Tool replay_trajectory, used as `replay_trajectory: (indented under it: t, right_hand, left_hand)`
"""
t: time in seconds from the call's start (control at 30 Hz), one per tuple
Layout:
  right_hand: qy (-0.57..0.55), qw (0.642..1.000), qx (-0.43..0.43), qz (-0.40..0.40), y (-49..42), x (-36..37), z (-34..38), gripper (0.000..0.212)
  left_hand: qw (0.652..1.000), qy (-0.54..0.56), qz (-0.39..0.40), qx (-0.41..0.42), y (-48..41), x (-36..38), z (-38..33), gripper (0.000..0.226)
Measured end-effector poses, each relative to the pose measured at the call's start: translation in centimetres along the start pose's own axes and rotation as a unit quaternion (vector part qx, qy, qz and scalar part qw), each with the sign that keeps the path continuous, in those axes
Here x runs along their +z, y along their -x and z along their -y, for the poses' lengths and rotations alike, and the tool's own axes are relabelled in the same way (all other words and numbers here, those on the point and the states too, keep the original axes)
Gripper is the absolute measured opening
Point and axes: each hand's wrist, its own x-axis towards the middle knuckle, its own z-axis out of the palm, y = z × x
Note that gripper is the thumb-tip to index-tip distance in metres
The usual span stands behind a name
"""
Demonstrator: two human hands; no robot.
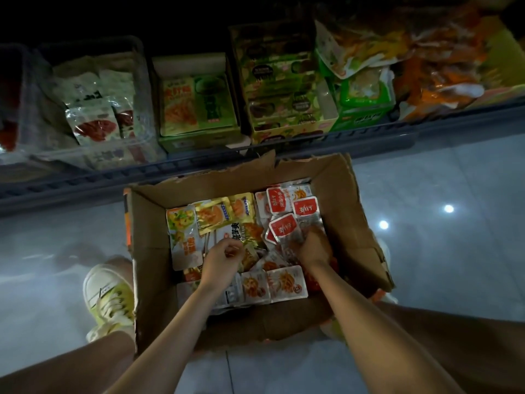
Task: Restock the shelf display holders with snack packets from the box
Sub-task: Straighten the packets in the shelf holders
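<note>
An open cardboard box [349, 211] with torn flaps sits on the pale tiled floor [454, 265], at the centre of the view. Loose snack packets [287, 282] cover its bottom. At 12 o'clock inside the box lie gold packets [211, 216] printed with orange food; at 1 o'clock, clear packets with red labels [284, 227] carry white Chinese characters that lie upside down and are too small to read with certainty. At 9 o'clock a white and yellow packet [181, 237] lies flat.

Both hands reach into the box. The left hand [223, 258] is loosely curled, fingers bent inward over the packets in the middle; whether it has anything pinched I cannot tell. The right hand [312, 247] lies palm down on the red-labelled packets, fingers pressed among them; whether it has closed on one is unclear.

At 12 o'clock beyond the box runs the shelf edge [199, 166] with display holders: a clear plastic bin [136, 89] of white packets at 10 o'clock, a green carton [199, 137], a yellow carton [295, 132], and orange packets [443, 72] at 2 o'clock. Their print is dim and blurred. A yellow and white shoe [109, 300] stands at 8 o'clock beside the box.
</note>
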Motion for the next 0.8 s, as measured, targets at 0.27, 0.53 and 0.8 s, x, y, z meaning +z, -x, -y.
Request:
replay_trajectory:
  t: [0.27, 0.53, 0.8]
  right_hand:
    - [-0.373, 0.926, 0.02, 0.051, 0.2, -1.5, 2.5, 0.007]
    - [-0.431, 0.883, 0.043, 0.18, 2.3, -3.0, 3.9, 0.024]
    - [-0.025, 0.999, -0.005, -0.032, -3.2, 1.7, -1.1, 0.05]
  left_hand:
    - [0.993, 0.109, -0.004, -0.051, -0.7, 0.8, -2.3, 0.02]
    - [0.97, 0.229, -0.04, -0.067, -1.8, 1.0, -2.7, 0.015]
    - [0.96, 0.254, -0.081, -0.083, -2.8, -0.5, -1.2, 0.013]
